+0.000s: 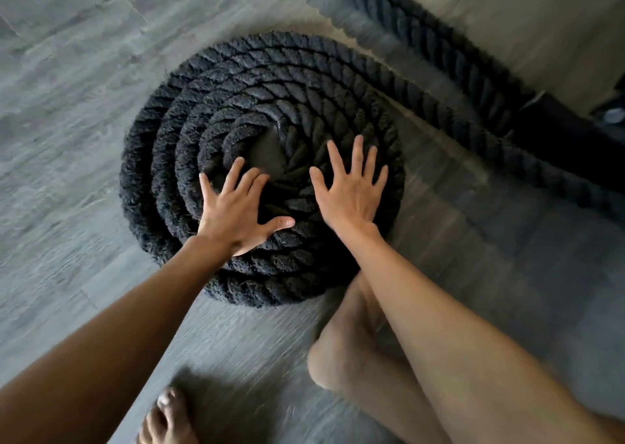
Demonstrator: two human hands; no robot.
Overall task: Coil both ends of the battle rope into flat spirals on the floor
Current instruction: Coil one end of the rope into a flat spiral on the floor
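A thick black battle rope lies wound into a flat spiral [216, 112] of several turns on the grey floor. Both my hands rest flat on its near side with fingers spread. My left hand [236, 212] presses the inner turns left of the centre. My right hand [350, 191] lies on the turns right of the centre. Neither hand grips the rope. The rope's loose tail [487, 132] leaves the spiral's far right side and runs toward the right edge. A second length of the rope [436, 44] runs diagonally at the upper right.
My bare knee [341, 352] is bent just below the spiral, and my bare foot [165, 420] shows at the bottom edge. A dark piece of equipment [575, 122] sits at the right edge beside the rope. Grey plank floor [67, 105] stretches to the left.
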